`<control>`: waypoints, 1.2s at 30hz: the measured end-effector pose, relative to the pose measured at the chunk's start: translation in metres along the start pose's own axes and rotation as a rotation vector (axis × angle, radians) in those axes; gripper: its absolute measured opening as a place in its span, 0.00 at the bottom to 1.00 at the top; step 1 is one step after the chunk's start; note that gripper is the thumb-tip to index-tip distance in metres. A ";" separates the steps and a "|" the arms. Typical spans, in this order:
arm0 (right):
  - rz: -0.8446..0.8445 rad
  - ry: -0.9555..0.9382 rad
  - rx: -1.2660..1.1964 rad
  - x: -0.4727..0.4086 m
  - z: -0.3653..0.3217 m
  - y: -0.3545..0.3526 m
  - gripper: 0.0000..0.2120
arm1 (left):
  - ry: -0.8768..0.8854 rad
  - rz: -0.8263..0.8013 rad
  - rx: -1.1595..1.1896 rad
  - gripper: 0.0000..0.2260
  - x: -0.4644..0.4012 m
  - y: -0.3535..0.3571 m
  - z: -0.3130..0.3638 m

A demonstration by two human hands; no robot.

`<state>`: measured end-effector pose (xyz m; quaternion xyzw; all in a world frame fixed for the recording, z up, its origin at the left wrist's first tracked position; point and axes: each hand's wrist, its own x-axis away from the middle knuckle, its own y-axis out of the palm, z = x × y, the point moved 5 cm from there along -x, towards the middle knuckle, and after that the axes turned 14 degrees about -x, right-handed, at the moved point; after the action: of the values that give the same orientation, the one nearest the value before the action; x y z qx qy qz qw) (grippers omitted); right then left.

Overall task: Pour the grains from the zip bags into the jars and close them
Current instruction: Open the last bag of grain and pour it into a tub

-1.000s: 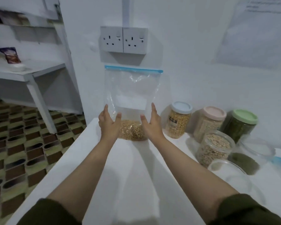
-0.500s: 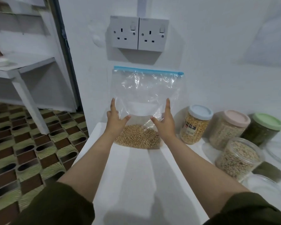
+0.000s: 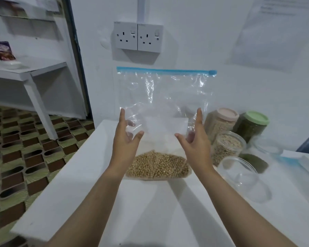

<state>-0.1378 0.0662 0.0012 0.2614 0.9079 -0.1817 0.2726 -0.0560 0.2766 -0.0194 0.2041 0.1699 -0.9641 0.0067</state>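
We see a clear zip bag (image 3: 165, 104) held upright over the white counter (image 3: 100, 175), its blue zip strip (image 3: 165, 71) running level across the top, just below the double wall socket (image 3: 138, 37). Tan grains (image 3: 158, 167) sit heaped in the bag's bottom. The left hand (image 3: 126, 139) pinches the bag's left edge, thumb in front and fingers behind the plastic (fingertips show through it). The right hand (image 3: 194, 141) does the same on the right edge. Both hold the bag about halfway up, index fingers pointing up.

To the right of the bag we count a pink-lidded jar (image 3: 220, 122) and a green-lidded jar (image 3: 251, 124) against the wall, both filled. In front of them stands an open jar of pale grains (image 3: 227, 148), and nearer us an empty clear jar (image 3: 238, 173) with no lid. On the far left, a white shelf (image 3: 28, 72) carries a small packet (image 3: 3, 50).
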 end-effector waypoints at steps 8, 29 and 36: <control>-0.042 -0.036 -0.034 0.095 -0.020 -0.069 0.44 | -0.011 -0.002 0.043 0.37 0.115 0.015 0.030; 0.085 -0.096 -0.285 0.032 -0.064 -0.097 0.22 | 0.276 0.187 -0.520 0.19 0.107 0.028 0.117; 0.099 -0.214 -0.326 0.037 -0.098 -0.122 0.18 | 0.598 0.168 -0.410 0.14 0.099 0.051 0.211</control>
<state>-0.2731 0.0289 0.0790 0.2372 0.8773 -0.0456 0.4148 -0.2251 0.1650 0.1058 0.4844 0.3366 -0.8039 0.0765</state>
